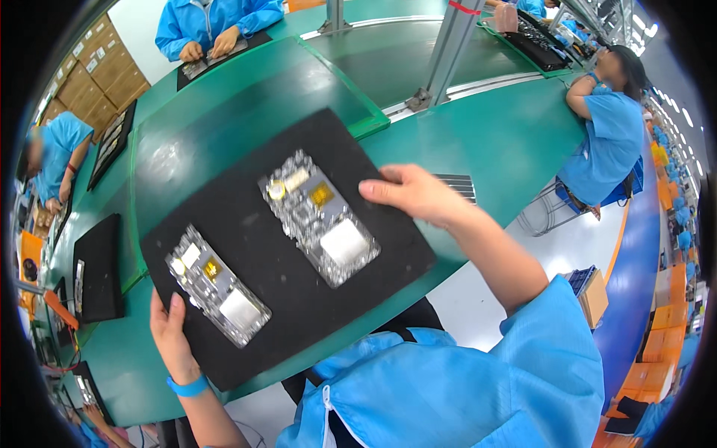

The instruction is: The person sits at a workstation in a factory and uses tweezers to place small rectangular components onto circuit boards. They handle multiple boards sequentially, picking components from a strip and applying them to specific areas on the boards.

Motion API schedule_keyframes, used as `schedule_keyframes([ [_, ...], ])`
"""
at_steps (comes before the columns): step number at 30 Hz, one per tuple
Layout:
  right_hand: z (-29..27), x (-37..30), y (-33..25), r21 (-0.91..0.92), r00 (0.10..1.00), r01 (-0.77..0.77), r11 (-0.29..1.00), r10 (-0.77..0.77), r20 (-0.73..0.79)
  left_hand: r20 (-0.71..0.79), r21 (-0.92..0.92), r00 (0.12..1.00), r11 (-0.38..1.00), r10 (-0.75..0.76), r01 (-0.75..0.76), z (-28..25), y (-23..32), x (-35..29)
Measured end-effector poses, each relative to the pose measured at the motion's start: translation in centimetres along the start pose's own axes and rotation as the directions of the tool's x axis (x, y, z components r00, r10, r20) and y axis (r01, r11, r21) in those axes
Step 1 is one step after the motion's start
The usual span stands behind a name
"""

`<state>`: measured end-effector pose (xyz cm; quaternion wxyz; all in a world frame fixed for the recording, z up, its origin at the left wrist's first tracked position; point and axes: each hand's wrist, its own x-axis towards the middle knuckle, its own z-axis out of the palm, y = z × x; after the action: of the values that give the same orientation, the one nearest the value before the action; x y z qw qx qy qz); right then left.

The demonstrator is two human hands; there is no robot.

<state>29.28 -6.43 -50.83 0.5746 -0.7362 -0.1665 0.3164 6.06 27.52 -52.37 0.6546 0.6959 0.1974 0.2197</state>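
Brown cartons, metal post

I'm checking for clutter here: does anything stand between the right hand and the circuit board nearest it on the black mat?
Nothing visible does: only bare black mat lies between the right hand, which holds its edge, and the nearer circuit board. The other circuit board lies farther left, outside that gap.

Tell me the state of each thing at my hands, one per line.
Black rectangular pad: gripped at opposite edges
Left oblong grey circuit board: lying on the pad, untouched
Right oblong grey circuit board: lying on the pad, untouched
Left hand: gripping the pad's left edge, thumb on top
Right hand: gripping the right edge, thumb on top
Blue wristband: worn on the left wrist
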Motion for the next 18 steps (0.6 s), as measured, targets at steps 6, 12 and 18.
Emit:
schedule_keyframes([
  [6,-1.9,6.9,-3.0,-0.161,0.997,0.025,0.987,-0.036,-0.066,0.075,-0.097,0.997,0.995,0.0,0.007,0.1,0.1,7.7],
  [12,-3.7,6.5,0.6,-0.839,0.967,-0.028,0.543,-0.199,-0.161,-0.165,0.133,0.986,0.991,-0.007,0.029,1.7,-4.3,9.5],
  [18,-7.9,-5.9,7.7,-0.933,0.917,-0.247,0.262,-0.247,-0.312,0.398,0.649,0.654,0.306,0.643,-0.697,4.9,-0.3,0.5],
])
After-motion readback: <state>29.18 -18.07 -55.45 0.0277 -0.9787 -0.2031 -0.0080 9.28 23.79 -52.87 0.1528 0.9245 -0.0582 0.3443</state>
